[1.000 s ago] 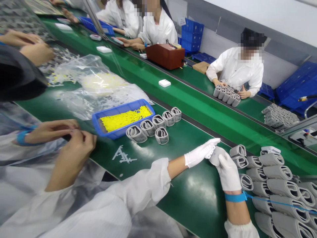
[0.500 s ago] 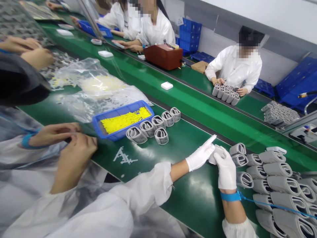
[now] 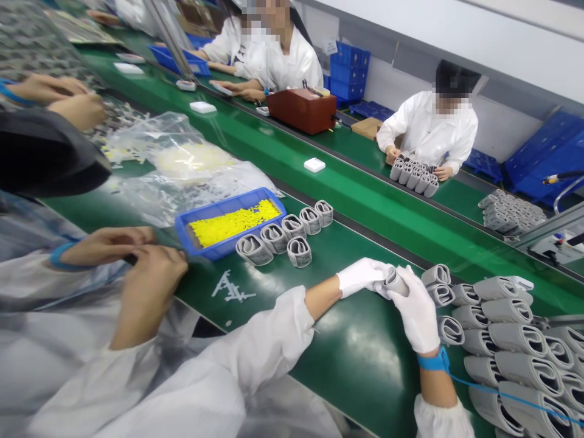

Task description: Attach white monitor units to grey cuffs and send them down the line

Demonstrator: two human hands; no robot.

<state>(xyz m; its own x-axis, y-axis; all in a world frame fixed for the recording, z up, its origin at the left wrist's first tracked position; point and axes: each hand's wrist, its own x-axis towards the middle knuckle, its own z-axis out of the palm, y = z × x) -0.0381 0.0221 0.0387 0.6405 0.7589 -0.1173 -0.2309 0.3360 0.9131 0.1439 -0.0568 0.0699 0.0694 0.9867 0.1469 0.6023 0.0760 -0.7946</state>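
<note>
Holds a small gray roll [image 3: 396, 282] between both gloved hands, above the table [image 3: 356, 359] and well to the right of the blue tray [image 3: 183, 237]. Has the left hand [image 3: 362, 277] on the roll's end nearest the tray, with the grip narrow and the fingers bent in against it (partly hidden there, so cannot tell the exact place of each fingertip). Has the right hand [image 3: 417, 308] curled around the end farther from the tray, with the grip drawn in to about the roll's own thickness. Wears a blue wristband [image 3: 433, 360] on the right wrist, with a thin cord trailing rightward, away from the tray.

Shows yellow pieces [image 3: 235, 222] spread inside the tray, with six gray cuffs [image 3: 298, 258] standing just beside its near right side. Shows pale strips [image 3: 234, 297] on the near side of the tray and clear plastic bags [image 3: 191, 161] behind it. Includes a large group of gray rolls [image 3: 517, 311] far to the right of the tray, past the right hand. Includes also a white box [image 3: 314, 165] beyond the tray, up and to the right, on a green strip [image 3: 374, 198].

Shows a co-worker's bare hands [image 3: 157, 280] close together, near the tray's left end, and another person [image 3: 429, 125] far beyond the tray, to the right (in a white coat, with both hands at a block of gray bands [image 3: 414, 176]).
</note>
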